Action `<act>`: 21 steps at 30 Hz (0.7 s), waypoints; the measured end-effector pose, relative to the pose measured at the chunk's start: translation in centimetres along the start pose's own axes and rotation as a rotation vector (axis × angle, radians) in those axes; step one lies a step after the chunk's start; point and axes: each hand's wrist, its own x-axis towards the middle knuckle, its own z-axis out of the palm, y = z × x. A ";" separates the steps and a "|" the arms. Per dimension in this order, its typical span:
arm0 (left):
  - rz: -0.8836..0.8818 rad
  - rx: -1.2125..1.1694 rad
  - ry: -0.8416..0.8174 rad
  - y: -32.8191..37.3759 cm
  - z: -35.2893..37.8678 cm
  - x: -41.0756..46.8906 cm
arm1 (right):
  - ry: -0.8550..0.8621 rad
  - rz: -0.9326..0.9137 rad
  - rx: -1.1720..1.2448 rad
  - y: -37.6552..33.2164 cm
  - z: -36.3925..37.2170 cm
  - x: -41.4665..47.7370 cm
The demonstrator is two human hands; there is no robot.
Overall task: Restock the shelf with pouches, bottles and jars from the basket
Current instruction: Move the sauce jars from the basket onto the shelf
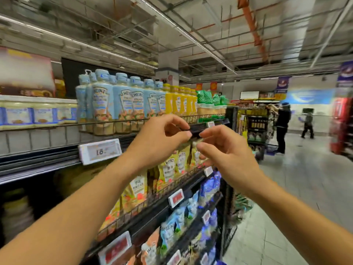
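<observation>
Now I see both hands up in front of the shelf (pixel 133 224). My left hand (pixel 162 138) has its grip curled, thumb and fingers pinched at the dark shelf edge. My right hand (pixel 227 150) has its grip loosely curled; I cannot tell if it holds anything. Yellow pouches (pixel 169 169) stand in a row just behind my hands. Blue bottles (pixel 122 100) stand above them.
</observation>
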 end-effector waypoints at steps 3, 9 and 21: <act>-0.004 -0.104 -0.041 -0.6 4.8 1.4 | 0.061 0.007 -0.020 2.8 -3.5 -0.7; 0.001 -0.298 -0.100 -1.6 13.9 2.6 | 0.115 0.045 -0.059 7.1 -9.3 -3.2; -0.083 -0.479 -0.268 -7.0 27.1 2.8 | 0.254 0.269 -0.144 16.6 -16.3 -7.9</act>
